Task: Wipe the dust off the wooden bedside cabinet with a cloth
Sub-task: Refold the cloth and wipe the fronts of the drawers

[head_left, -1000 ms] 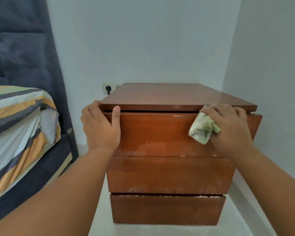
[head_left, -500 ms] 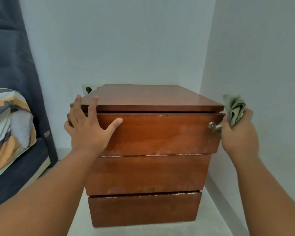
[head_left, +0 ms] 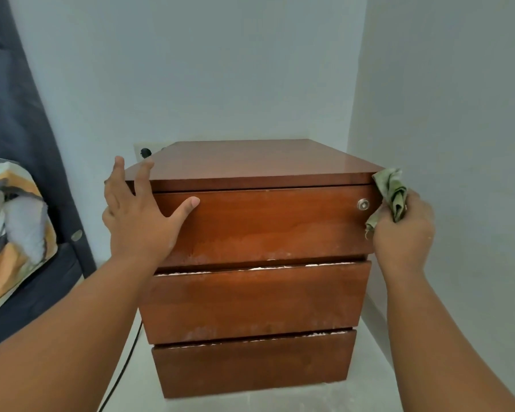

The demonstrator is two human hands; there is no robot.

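The wooden bedside cabinet (head_left: 256,295) stands in a corner, with three drawer fronts and a glossy top. Pale dusty patches show along the lower edges of the drawers. A small metal lock (head_left: 363,204) sits at the top drawer's right end. My left hand (head_left: 140,212) lies flat on the cabinet's upper left corner, fingers straight, thumb on the top drawer front. My right hand (head_left: 403,233) grips a crumpled pale green cloth (head_left: 392,193) against the cabinet's upper right front corner.
A wall (head_left: 458,173) runs close along the cabinet's right side. A bed with striped bedding (head_left: 9,227) and a dark blue headboard (head_left: 15,114) is at the left. A wall socket (head_left: 144,151) sits behind the cabinet, and a black cable (head_left: 125,361) runs down the floor.
My right hand carried the cloth from the top drawer front to the cabinet's right corner. My left hand opened flat on the left corner. The view shifted right.
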